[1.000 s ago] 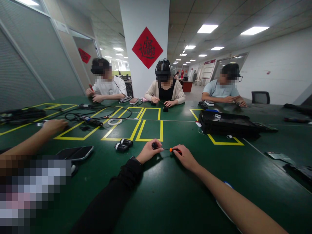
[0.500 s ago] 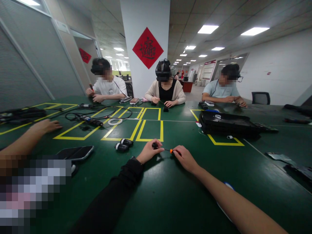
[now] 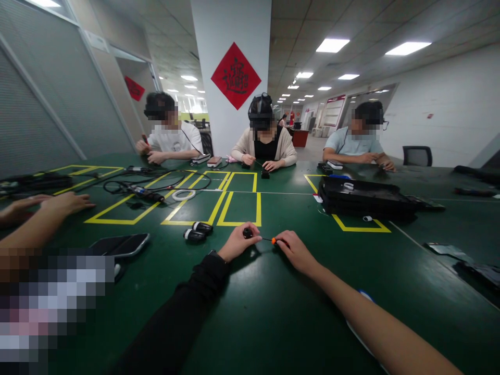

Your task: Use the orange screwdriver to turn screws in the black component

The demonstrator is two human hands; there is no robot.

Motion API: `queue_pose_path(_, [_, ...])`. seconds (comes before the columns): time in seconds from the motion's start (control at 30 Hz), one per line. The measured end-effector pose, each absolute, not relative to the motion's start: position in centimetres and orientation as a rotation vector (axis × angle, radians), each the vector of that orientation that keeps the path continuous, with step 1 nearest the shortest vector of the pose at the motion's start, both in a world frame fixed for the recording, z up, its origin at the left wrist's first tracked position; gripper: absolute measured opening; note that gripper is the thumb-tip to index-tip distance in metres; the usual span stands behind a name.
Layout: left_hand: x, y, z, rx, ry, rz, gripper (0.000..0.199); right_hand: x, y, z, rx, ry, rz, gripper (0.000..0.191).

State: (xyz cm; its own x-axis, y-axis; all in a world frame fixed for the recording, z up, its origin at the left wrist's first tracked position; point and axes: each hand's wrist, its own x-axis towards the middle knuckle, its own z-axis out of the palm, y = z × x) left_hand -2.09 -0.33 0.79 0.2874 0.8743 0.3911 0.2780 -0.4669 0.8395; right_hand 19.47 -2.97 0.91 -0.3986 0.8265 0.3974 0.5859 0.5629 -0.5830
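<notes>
My left hand [image 3: 239, 243], at the end of a black sleeve, pinches a small round black part [image 3: 247, 233] between thumb and fingers. My right hand [image 3: 296, 252] is closed around a screwdriver with an orange collar [image 3: 274, 240]. Its thin shaft points left and reaches the fingertips of my left hand; whether the tip touches the black part cannot be made out. Both hands are just above the green table [image 3: 250, 312]. Left of them lie two black cylindrical pieces with white bands [image 3: 194, 235].
A phone [image 3: 121, 245] and a neighbour's hands [image 3: 68, 203] are on the left. Black cables [image 3: 142, 192] and a white ring [image 3: 183, 195] lie beyond. A black case [image 3: 363, 198] sits at right. Three people sit across the table.
At the far left, another hand has come into view beside the neighbour's arm. My hands keep almost the same pose, and the view has shifted very slightly.
</notes>
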Motion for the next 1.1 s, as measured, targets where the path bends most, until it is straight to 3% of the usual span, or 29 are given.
queue_pose_path(1.1, [-2.11,-0.23,0.73,1.859,0.977,1.138,0.025,19.39,-3.27,0.96,-1.133,-2.105,0.515,0.019])
